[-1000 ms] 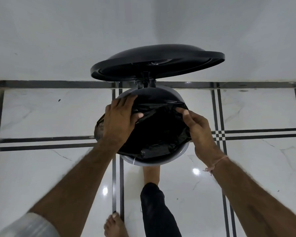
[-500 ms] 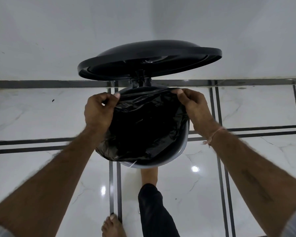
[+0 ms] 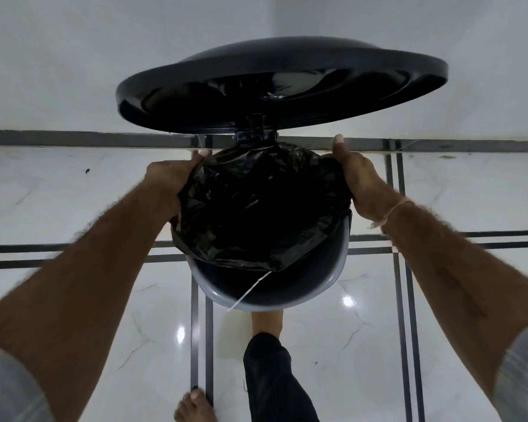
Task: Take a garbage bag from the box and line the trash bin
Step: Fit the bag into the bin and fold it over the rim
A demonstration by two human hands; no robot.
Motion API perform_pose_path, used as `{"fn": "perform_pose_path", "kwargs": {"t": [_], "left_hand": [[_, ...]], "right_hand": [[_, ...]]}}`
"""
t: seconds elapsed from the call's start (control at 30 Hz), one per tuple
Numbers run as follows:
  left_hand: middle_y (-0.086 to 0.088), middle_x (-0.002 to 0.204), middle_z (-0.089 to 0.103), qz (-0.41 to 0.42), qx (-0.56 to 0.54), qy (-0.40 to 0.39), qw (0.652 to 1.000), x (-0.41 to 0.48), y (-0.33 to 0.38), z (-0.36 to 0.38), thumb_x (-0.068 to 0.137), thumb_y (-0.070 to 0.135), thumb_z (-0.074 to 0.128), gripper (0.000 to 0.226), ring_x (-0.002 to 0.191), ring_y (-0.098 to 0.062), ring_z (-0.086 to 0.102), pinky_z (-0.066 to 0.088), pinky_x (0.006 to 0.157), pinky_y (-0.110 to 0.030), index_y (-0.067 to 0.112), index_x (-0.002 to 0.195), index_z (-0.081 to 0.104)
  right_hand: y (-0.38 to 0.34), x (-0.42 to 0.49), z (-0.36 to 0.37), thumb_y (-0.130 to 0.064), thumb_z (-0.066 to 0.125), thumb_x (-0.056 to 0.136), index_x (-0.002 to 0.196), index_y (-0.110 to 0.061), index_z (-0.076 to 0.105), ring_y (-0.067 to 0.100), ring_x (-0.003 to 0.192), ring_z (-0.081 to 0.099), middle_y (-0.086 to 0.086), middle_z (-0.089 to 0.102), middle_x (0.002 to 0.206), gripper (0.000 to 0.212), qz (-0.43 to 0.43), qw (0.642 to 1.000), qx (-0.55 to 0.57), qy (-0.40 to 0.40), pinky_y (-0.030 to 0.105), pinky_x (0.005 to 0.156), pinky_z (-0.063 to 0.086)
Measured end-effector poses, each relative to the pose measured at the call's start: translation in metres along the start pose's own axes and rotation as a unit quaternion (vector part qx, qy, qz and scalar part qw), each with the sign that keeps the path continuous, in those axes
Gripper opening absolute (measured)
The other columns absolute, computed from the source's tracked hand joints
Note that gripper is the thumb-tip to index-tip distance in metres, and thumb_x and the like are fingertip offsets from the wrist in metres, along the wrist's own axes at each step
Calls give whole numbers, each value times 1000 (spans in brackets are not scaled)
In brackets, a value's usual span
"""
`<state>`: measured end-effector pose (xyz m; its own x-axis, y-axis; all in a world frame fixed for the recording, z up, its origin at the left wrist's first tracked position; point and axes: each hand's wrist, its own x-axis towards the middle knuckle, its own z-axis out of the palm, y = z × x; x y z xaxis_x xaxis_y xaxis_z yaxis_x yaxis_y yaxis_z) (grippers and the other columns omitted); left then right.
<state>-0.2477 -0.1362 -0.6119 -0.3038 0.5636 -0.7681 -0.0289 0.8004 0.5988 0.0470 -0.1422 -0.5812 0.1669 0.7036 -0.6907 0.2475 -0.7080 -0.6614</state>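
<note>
A round grey trash bin (image 3: 326,281) stands on the floor below me, its black lid (image 3: 177,95) swung up at the far side. A crumpled black garbage bag (image 3: 256,205) lies spread across the bin's mouth, covering the far part; the near inner wall still shows. My left hand (image 3: 168,184) grips the bag's edge at the bin's far left rim. My right hand (image 3: 360,181) grips the bag's edge at the far right rim. A thin white string (image 3: 250,289) hangs from the bag's near edge. The box is not in view.
A foot (image 3: 267,322) with a dark trouser leg presses at the bin's base, and a second bare foot (image 3: 194,406) stands at the bottom. Glossy white marble floor with dark inlay lines (image 3: 200,330) surrounds the bin. A white wall (image 3: 73,56) rises just behind it.
Both hands have carried the bag's edge from the middle of the opening outward and toward the far rim near the hinge. The bag now covers more of the bin's mouth.
</note>
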Motion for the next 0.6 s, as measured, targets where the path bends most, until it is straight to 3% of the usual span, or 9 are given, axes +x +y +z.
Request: {"fn": "perform_pose_path", "kwargs": {"t": [0.07, 0.17, 0.23, 0.33, 0.43, 0.5, 0.6], "left_hand": [[-7, 88, 76, -55, 9, -32, 998, 3, -7, -9, 69, 56, 88, 52, 77, -24, 72, 59, 74, -33, 10, 90, 73], [-13, 96, 71, -87, 32, -58, 994, 1, -25, -23, 93, 22, 71, 20, 68, -24, 68, 57, 65, -37, 10, 76, 68], [-16, 99, 70, -92, 8, -80, 992, -6, -36, -31, 95, 26, 69, 21, 69, -26, 67, 57, 65, -37, 11, 80, 68], [-9, 92, 74, -68, -65, -120, 988, -25, -47, -43, 84, 54, 68, 41, 79, -25, 68, 59, 69, -38, 15, 96, 69], [3, 77, 71, -52, -125, -162, 978, -44, -64, -54, 99, 40, 58, 22, 64, -12, 63, 49, 63, -31, 21, 92, 66], [8, 75, 71, -71, -128, -162, 976, -56, -77, -60, 103, 30, 56, 15, 64, -10, 60, 42, 67, -32, 25, 94, 66], [11, 70, 68, -112, -159, -150, 969, -73, -92, -63, 104, 24, 54, 18, 66, -9, 54, 38, 68, -27, 27, 89, 64]], "right_hand": [[10, -2, -6, -66, 37, 104, 110, -10, 72, 21, 108, 70, 7, 74, 112, 67, 26, 1000, -6, 14, 29, 87, 54], [24, -13, -22, -66, 38, 104, 99, -10, 74, 27, 116, 70, 9, 76, 112, 67, 54, 998, 15, 16, 42, 109, 51], [35, -24, -33, -64, 39, 105, 96, -11, 77, 28, 111, 73, 10, 79, 109, 66, 71, 997, 33, -2, 45, 112, 50], [55, -44, -41, -60, 40, 107, 104, -8, 79, 29, 109, 75, 9, 81, 110, 65, 84, 994, 68, -25, 48, 108, 54], [73, -67, -34, -46, 39, 111, 112, -8, 77, 26, 104, 77, 6, 81, 113, 54, 64, 986, 153, -34, 43, 87, 63], [82, -78, -26, -35, 41, 113, 120, -2, 74, 26, 101, 76, 10, 80, 115, 47, 41, 976, 212, -15, 37, 75, 64], [95, -90, -16, -19, 48, 111, 125, 2, 71, 23, 99, 73, 10, 79, 111, 34, 38, 955, 293, 36, 31, 75, 62]]}}
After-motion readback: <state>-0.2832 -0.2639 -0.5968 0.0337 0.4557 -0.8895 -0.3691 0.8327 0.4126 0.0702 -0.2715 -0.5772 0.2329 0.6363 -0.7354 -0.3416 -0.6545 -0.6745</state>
